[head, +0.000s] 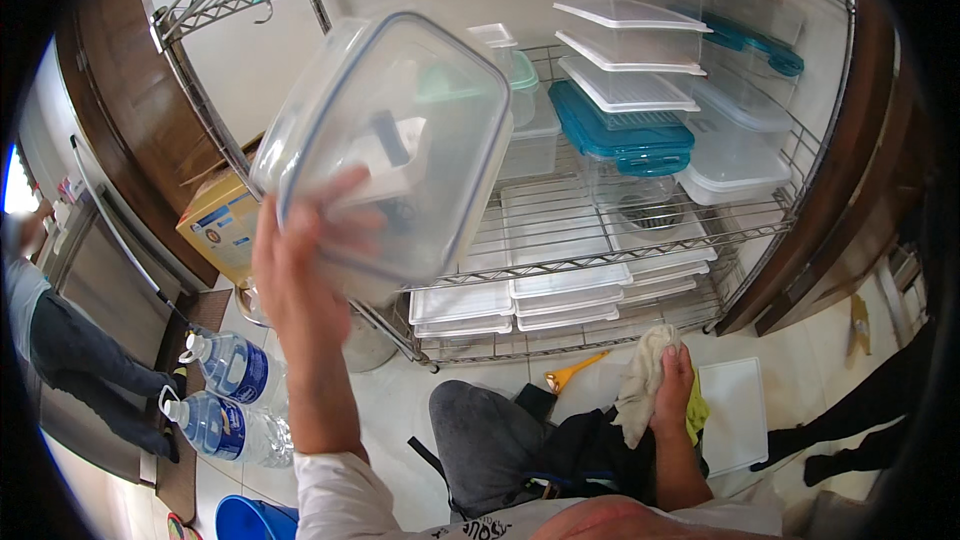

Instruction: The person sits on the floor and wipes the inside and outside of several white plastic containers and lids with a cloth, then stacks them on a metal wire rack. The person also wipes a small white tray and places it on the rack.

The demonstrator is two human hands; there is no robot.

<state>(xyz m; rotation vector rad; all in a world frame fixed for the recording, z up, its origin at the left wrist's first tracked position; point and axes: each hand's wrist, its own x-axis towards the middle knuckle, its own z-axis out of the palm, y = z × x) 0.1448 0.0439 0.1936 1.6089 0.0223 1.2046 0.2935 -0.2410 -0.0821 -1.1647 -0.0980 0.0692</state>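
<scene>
My left hand, raised and blurred, grips the lower left side of a large clear plastic food container with a blue-grey seal line round its rim. The container is tilted in front of the wire shelving. My right hand holds a crumpled off-white cloth low at the right, above my lap. A yellow-green cloth shows just behind that hand. On the middle wire shelf stand a stack of clear containers with white lids and a container with a teal lid.
White-lidded containers fill the bottom shelf. An orange-handled brush and a white lid lie on the floor. Large water bottles, a blue bucket and a yellow carton are at left. Another person's legs are at right; a person stands far left.
</scene>
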